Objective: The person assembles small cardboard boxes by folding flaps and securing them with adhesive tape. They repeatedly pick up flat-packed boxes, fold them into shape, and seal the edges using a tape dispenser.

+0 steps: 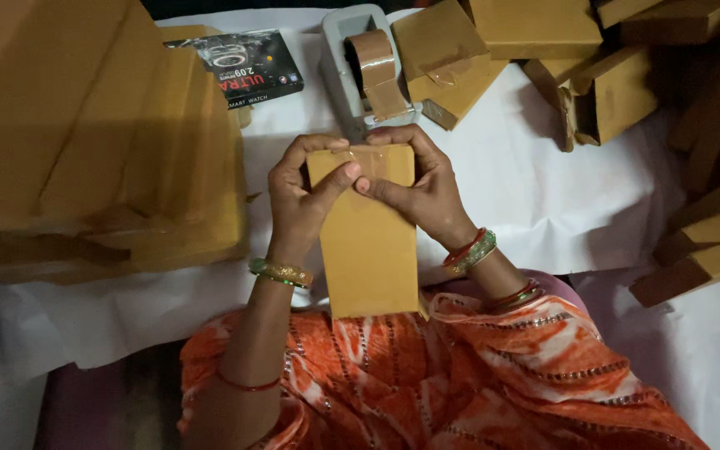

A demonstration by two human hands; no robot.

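Dead centre of my view sits a flat brown cardboard box (pixel 370 242), held upright-ish over the lap with its far end at twelve o'clock. I have the left hand (pixel 300 200) wrapped around the box's upper left edge, thumb laid across the top face, fingers curled behind. My right hand (pixel 420 187) clamps the upper right corner the same way, its thumb pressing toward the left thumb so the two nearly meet on a strip of glossy brown tape (pixel 374 157) running across the box's top end. Both hands are closed firmly on the box.

Just beyond the fingertips, at twelve o'clock, stands a grey tape dispenser (pixel 352 62) with a brown tape tail hanging toward the box. At eleven o'clock a dark printed carton (pixel 247 67) lies on the white sheet (pixel 560 200). A tall stack of brown boxes (pixel 93 142) fills nine to ten o'clock, and looser brown boxes (pixel 543 58) spread from one to three o'clock. Orange patterned cloth (pixel 460 383) covers the lap at six o'clock.
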